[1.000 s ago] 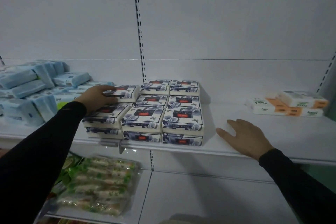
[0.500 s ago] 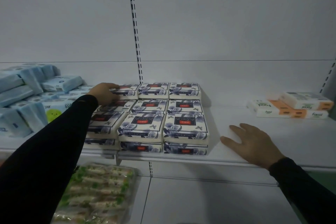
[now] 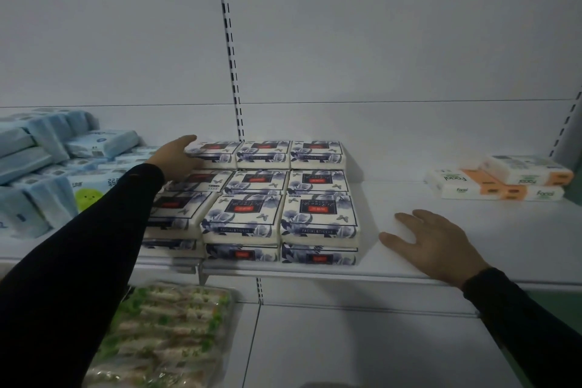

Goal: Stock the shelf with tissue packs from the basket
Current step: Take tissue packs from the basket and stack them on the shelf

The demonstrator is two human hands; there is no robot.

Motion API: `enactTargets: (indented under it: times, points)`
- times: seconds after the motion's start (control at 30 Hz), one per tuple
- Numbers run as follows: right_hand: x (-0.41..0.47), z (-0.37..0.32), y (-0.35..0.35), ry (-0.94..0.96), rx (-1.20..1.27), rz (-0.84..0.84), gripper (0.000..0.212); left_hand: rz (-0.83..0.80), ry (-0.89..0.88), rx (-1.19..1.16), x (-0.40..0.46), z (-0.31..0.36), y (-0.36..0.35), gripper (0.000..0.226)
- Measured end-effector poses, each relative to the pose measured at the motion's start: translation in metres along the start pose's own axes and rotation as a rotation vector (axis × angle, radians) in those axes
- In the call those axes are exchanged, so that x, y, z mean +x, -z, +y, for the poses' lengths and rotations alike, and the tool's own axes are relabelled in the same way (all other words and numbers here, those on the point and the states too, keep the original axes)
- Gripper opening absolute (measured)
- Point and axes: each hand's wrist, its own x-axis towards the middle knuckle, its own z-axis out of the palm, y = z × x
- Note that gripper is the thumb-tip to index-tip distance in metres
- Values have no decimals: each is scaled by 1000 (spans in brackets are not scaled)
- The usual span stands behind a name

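Shelf [image 3: 472,249], upper level. Our left hand [image 3: 176,158] lies against the left end of the back-left pack [image 3: 214,153], fingers spread and curled along its side and top edge, pressing rather than clamped on it; whether the thumb hooks underneath we cannot tell. Over the last second this hand has slid from the nearer part of the left column toward the back edge of the shelf, and the pack it handles has gone with it. That pack now sits square in the rear row, level with its two neighbours.

Stack [image 3: 277,198] reads as three columns by three rows, two layers showing at the front edge. It fills the left-middle stretch of the shelf, just right of the blue packs [image 3: 47,173].

Our right hand [image 3: 437,242] rests flat and empty on the bare shelf, fingers apart, just beside the front-right corner of the stack. It has hardly moved; we judge it a brace.

Orange packs [image 3: 500,183] lie well apart, near the right end. Green-wrapped goods [image 3: 163,331] sit on the lower shelf. Basket not in view.

Judgement: this placement is as good as finished. Next comes a return to the basket; the open stretch to the right of the stack looks the natural place for a fourth column.
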Motion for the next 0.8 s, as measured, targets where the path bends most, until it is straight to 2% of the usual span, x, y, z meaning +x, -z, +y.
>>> enactTargets:
  times: [0.2, 0.33, 0.47, 0.57, 0.7, 0.8]
  points:
    - [-4, -1, 4, 27, 62, -10, 70, 154, -105, -134, -43, 10, 22, 50]
    - [-13, 0, 6, 137, 247, 195, 59, 207, -305, -203, -102, 35, 25, 27]
    - [-26, 0, 6, 310, 319, 410, 52, 106, -403, -207, -172, 61, 1, 33]
    - [-40, 2, 5, 450, 372, 453, 45, 48, -459, -219, -218, 72, -23, 39]
    - [-73, 11, -1, 629, 412, 545, 37, -54, -467, -274, -268, 78, -64, 36]
    - [-104, 26, -16, 618, 393, 479, 40, -191, -454, -259, -295, 71, -105, 47]
